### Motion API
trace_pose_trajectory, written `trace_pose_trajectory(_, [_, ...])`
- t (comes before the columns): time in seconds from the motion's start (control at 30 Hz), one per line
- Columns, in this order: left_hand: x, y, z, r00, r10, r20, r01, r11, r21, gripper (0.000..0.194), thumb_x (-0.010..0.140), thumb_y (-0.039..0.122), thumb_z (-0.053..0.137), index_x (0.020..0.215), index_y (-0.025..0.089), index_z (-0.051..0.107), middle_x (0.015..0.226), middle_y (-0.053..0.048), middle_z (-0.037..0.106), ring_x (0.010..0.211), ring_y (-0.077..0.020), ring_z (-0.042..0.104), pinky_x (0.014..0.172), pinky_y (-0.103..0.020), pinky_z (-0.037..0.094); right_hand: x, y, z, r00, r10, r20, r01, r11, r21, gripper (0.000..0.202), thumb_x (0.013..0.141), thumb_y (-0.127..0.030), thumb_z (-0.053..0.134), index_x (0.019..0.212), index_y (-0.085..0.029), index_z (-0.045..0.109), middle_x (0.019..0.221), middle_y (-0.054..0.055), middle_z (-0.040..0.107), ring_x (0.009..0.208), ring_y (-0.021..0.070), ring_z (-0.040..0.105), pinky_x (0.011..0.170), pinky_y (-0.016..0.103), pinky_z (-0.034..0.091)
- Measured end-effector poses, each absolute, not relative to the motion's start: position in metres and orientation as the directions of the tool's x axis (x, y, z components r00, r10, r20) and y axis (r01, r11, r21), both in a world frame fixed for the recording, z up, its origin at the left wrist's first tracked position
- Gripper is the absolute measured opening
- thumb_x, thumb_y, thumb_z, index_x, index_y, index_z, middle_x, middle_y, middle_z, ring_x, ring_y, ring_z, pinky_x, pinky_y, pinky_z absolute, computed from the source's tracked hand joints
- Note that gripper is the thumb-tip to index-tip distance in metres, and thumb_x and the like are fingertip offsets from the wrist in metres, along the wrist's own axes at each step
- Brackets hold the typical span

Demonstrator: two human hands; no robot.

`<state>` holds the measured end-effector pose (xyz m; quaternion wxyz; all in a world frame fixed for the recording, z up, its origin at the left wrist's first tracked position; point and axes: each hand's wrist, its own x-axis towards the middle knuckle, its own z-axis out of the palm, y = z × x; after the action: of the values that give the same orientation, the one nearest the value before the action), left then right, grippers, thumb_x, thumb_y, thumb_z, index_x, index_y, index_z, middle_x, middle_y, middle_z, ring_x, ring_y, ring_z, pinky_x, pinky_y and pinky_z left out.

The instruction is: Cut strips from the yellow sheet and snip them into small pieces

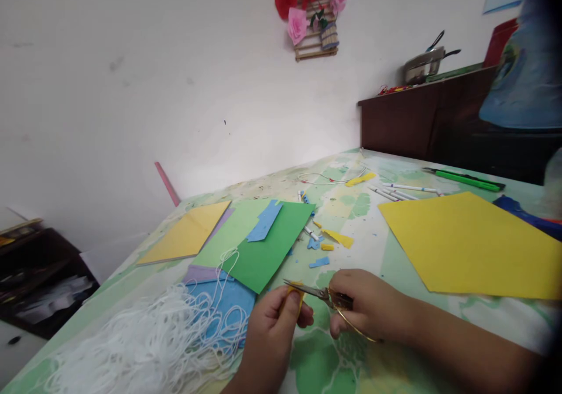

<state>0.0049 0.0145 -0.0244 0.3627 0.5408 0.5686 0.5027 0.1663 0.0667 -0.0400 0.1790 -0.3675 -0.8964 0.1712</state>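
My left hand (pixel 277 322) pinches a small yellow paper piece (pixel 301 304) between thumb and fingers; most of the piece is hidden. From the right, my right hand (pixel 366 306) grips a pair of scissors (pixel 322 293) with gold-coloured handles. The blades lie at the top edge of the yellow piece, close to my left thumb. Beyond my hands are scattered blue scraps (pixel 319 262) and yellow scraps (pixel 339 237). A green sheet (pixel 274 253) with a blue strip (pixel 265 221) on it lies just past my left hand.
A heap of white string (pixel 140 341) spreads over the near left, partly across a blue sheet (pixel 206 306). A large yellow sheet (pixel 474 247) lies right, with white sticks (pixel 399 193) and a green cutter (pixel 468 179) behind it. An orange-yellow sheet (pixel 187 233) lies far left.
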Motion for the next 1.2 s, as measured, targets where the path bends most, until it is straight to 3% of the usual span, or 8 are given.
trace_pose_trajectory(0.57, [0.0017,0.0173,-0.0300,-0.144,0.986,0.088,0.147,-0.067,0.987,0.026,0.071,0.038,0.049,0.059,0.016,0.056,0.050,0.001,0.055,0.049,-0.0108,0.050,0.051,-0.022,0.038,0.1677,0.0656,-0.0397,-0.676,0.714,0.179,0.603,0.677,-0.423,0.041,0.065,-0.057,0.051,0.070,-0.016,0.047,0.069,0.002,0.049,0.058,0.0131,0.041,0.051,0.022,0.030])
trace_pose_trajectory(1.2, [0.0057,0.0155,-0.0330,-0.184,0.979,0.088,0.257,-0.038,0.966,0.031,0.072,0.041,0.045,0.057,0.017,0.056,0.051,-0.001,0.058,0.051,-0.0127,0.053,0.053,-0.024,0.040,0.1668,0.0659,-0.0380,-0.678,0.719,0.153,0.600,0.661,-0.451,0.040,0.065,-0.055,0.053,0.067,-0.016,0.049,0.066,0.002,0.050,0.058,0.0134,0.043,0.049,0.022,0.029])
